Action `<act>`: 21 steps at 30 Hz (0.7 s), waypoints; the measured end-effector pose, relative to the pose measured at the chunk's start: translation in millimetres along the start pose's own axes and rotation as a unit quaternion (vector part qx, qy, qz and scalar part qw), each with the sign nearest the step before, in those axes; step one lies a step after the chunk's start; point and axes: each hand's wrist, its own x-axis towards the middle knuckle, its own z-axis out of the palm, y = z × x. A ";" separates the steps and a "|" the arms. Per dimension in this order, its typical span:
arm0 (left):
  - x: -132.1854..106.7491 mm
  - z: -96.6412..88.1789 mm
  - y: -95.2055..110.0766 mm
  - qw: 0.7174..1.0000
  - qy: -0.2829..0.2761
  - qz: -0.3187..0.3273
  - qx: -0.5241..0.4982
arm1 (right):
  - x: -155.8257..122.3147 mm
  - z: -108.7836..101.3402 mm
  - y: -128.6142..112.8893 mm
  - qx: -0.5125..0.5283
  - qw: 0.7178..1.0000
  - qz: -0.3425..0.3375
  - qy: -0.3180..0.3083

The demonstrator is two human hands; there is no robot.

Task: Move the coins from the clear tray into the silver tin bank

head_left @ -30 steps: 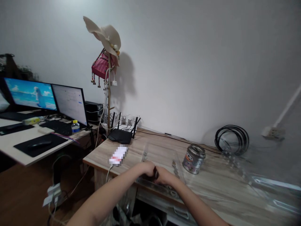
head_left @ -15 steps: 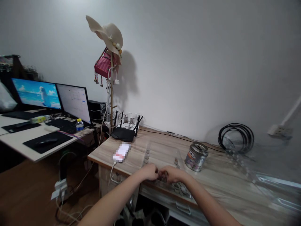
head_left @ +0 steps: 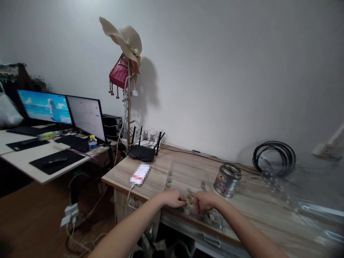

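Note:
Both my hands rest at the front edge of a wooden desk (head_left: 249, 209), over a clear plastic tray (head_left: 218, 223) holding several coins (head_left: 189, 196). My left hand (head_left: 173, 198) lies palm down with fingers curled toward the coins. My right hand (head_left: 204, 202) is beside it, fingers bent down into the coin pile. What either hand grips, if anything, is hidden. A silver tin can (head_left: 227, 175) stands just behind my right hand.
A phone (head_left: 140, 175) on a cable lies left of the tray, a black router (head_left: 142, 152) behind it. A coiled black cable (head_left: 274, 158) leans on the wall. A hat stand (head_left: 128, 86), two monitors (head_left: 64, 113) and a second desk (head_left: 24, 165) are at left.
My hands have moved apart and lowered onto the coins; the small dark thing held between them earlier is no longer seen. The camera has shifted slightly left.

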 end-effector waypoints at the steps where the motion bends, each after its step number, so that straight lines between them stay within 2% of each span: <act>1: 0.3 -0.6 -1.4 1.000 -0.007 0.004 -0.005 | -3.2 -0.8 2.2 -0.006 1.000 0.009 -0.004; 3: 1.6 -0.7 -4.7 0.999 -0.025 0.016 -0.023 | -9.9 -0.4 7.4 -0.014 1.000 0.021 -0.006; 5: 4.0 0.8 -8.2 0.997 -0.039 0.033 -0.050 | -16.0 3.4 12.9 -0.025 0.999 0.034 0.021; 10: 11.5 7.4 -13.4 0.988 -0.042 0.086 -0.120 | -21.8 20.0 20.4 -0.089 0.980 0.025 0.175; 13: 15.1 8.3 -13.2 0.982 -0.038 0.101 -0.152 | -18.8 24.0 18.9 -0.112 0.980 0.043 0.156; 16: 19.4 6.9 -12.9 0.977 -0.058 0.098 -0.180 | -15.0 21.9 15.8 -0.132 0.981 0.075 0.120; 21: 30.6 7.6 -16.2 0.964 -0.103 0.084 -0.232 | -12.1 19.5 16.6 -0.124 0.981 0.068 0.130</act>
